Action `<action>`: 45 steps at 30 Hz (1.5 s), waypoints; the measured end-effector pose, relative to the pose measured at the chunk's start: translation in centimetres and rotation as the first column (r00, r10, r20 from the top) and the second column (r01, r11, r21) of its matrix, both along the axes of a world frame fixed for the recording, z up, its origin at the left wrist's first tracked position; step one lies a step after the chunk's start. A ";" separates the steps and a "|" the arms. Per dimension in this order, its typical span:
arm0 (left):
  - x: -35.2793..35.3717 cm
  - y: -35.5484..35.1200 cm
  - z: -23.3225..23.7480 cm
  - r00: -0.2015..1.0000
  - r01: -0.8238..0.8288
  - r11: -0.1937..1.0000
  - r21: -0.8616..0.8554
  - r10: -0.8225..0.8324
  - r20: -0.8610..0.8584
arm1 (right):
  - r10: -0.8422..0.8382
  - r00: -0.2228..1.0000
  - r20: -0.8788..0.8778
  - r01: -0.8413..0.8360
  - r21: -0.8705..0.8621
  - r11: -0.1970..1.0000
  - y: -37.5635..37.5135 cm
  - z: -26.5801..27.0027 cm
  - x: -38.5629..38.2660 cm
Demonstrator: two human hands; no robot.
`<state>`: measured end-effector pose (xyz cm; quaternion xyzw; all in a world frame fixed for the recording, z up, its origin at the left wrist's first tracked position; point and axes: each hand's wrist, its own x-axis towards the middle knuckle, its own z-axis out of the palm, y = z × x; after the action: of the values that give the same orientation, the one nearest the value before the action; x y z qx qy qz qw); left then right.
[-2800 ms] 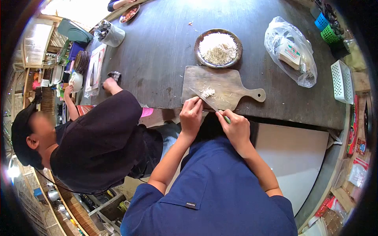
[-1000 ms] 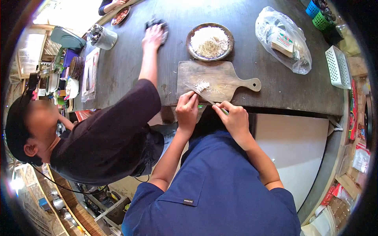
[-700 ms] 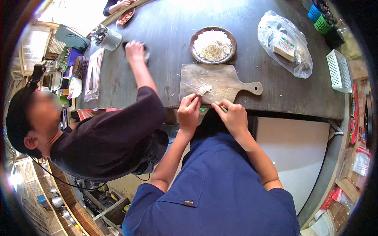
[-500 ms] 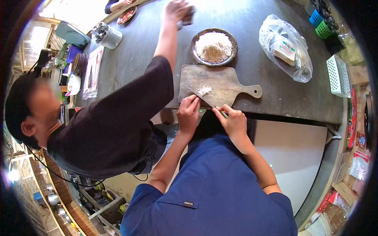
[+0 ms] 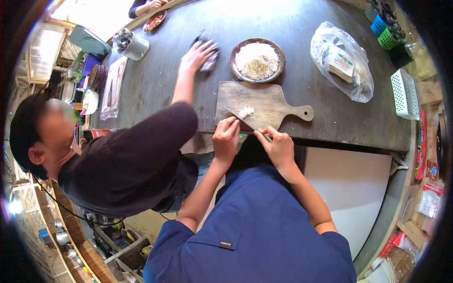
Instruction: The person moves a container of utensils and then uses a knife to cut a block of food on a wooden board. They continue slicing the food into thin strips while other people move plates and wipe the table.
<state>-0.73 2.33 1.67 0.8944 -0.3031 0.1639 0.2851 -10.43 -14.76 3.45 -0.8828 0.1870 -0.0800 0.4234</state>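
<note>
My right hand [image 5: 277,147] is closed around the green handle of a knife [image 5: 249,125]. Its blade slants up and left across the front part of a wooden cutting board [image 5: 250,90]. Close to the blade, my left hand [image 5: 226,137] has its fingers pinched together at the board's front edge; whatever they hold is hidden. A small heap of chopped white pieces [image 5: 245,112] lies beside the blade, with thin slivers scattered to its right. Just behind the board stands a round bowl [image 5: 282,63] filled with white and pale tan shreds.
A co-worker's hand [image 5: 196,57] presses a dark cloth [image 5: 209,61] on the table left of the bowl. A clear plastic bag [image 5: 351,87] with a white package lies at right, near a white basket [image 5: 404,94]. Back left are a utensil bucket [image 5: 137,47] and a red-filled dish [image 5: 155,21].
The co-worker's hand and the dark cloth have moved down and left, from behind the bowl to its left side. My hands and the knife have hardly shifted.
</note>
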 end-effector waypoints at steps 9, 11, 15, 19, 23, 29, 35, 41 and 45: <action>-0.2 0.2 -0.2 1.000 0.006 1.000 0.018 -0.006 0.001 | -0.048 0.998 -0.046 0.050 0.056 0.997 0.1 2.0 -1.1; -0.1 0.1 -0.1 1.000 0.006 1.000 0.011 -0.006 0.019 | -0.037 0.999 -0.010 0.038 0.050 0.998 0.3 0.9 -0.9; -0.4 0.0 -0.1 1.000 -0.001 1.000 0.018 0.001 0.027 | -0.016 1.000 -0.009 0.017 0.047 0.999 0.2 0.9 0.2; -0.2 0.0 -0.1 1.000 -0.010 1.000 0.009 0.010 -0.008 | -0.008 1.000 0.028 0.007 0.024 1.000 -0.1 2.1 0.0; 0.1 -0.1 0.1 1.000 0.006 1.000 -0.017 -0.006 0.000 | -0.004 1.000 -0.025 0.003 -0.020 1.000 -0.1 1.7 -0.7; -0.3 0.0 0.8 1.000 0.023 0.999 0.022 -0.023 0.008 | -0.015 1.000 -0.005 0.015 0.063 0.998 0.2 1.7 0.5; -0.4 -0.1 0.5 1.000 0.016 1.000 0.003 -0.016 0.008 | -0.013 0.998 -0.056 0.015 0.033 0.999 -0.1 2.5 -1.1; -0.4 0.0 0.5 1.000 0.012 1.000 0.013 -0.012 -0.006 | -0.020 1.000 0.015 0.020 0.036 0.999 0.6 1.5 -0.2; -0.5 0.2 0.7 1.000 0.011 0.999 0.031 -0.010 -0.026 | 0.005 1.000 -0.025 -0.004 0.022 1.000 0.8 2.7 -1.0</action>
<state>-1.25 2.50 2.33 0.8992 -0.3066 0.1461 0.2759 -11.47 -13.92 6.15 -0.8795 0.1911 -0.0661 0.4309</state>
